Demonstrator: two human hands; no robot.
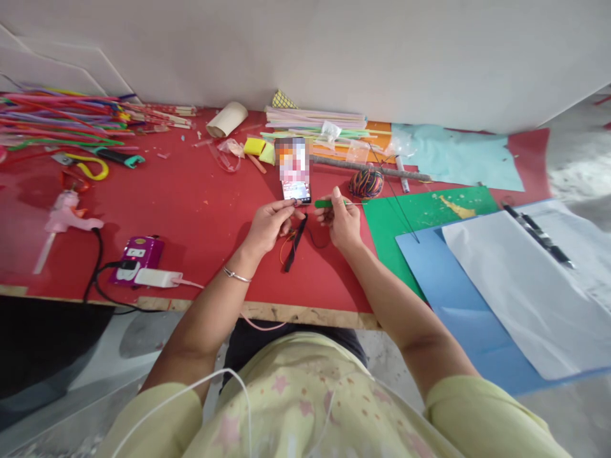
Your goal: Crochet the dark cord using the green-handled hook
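Observation:
My left hand [273, 224] is pinched, its fingertips on a small dark loop of yarn [295, 203] just below the phone. My right hand [344, 224] is closed on a slim tool with a green handle [323, 203] and a thin metal shaft pointing right; it looks like a crochet hook. Below and between the hands, a narrow black strip [296, 245] lies on the red table, with thin coloured yarn strands beside it. A ball of multicoloured yarn [366, 184] sits beyond my right hand. The phone [301, 191], its screen lit, stands ahead of my left hand.
Pipe cleaners [57, 117], pliers [88, 165], a pink glue gun [71, 213] and a purple power socket box [143, 251] are at left. A cardboard tube [228, 119] and a long grey stick [363, 166] lie behind. Green card [429, 219] and a blue folder [443, 305] lie right.

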